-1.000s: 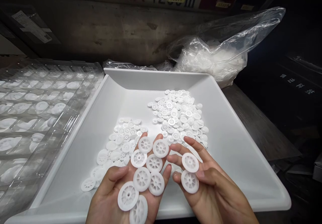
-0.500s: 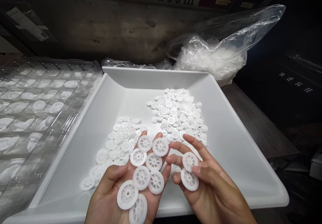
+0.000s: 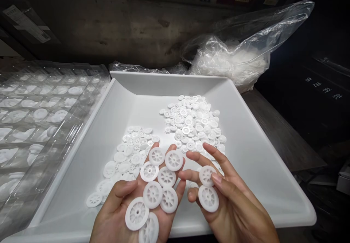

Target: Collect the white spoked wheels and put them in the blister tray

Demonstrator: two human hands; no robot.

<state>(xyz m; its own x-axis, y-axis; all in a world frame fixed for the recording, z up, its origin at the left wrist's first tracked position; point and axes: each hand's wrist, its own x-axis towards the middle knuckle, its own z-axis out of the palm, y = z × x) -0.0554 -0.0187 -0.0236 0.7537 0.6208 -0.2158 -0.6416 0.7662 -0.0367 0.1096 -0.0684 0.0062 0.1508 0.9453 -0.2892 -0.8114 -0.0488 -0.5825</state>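
My left hand (image 3: 117,214) lies palm up over the near edge of a white tray (image 3: 254,163), with several white spoked plastic wheels (image 3: 158,184) spread flat on its palm and fingers. My right hand (image 3: 232,206), also palm up beside it, holds two white wheels (image 3: 207,188), the thumb resting on the upper one. The fingertips of both hands nearly touch. In the tray lie two loose heaps of the same white wheels, a left heap (image 3: 128,155) and a larger right heap (image 3: 194,122).
Clear plastic blister trays (image 3: 41,119) with white parts in their pockets sit at the left. A clear plastic bag (image 3: 235,61) of white parts lies behind the tray. A dark machine wall stands at the back; a dark table edge (image 3: 281,133) runs at the right.
My right thumb has slid slightly down over the upper wheel. Both hands have barely shifted; the view has dropped a little.
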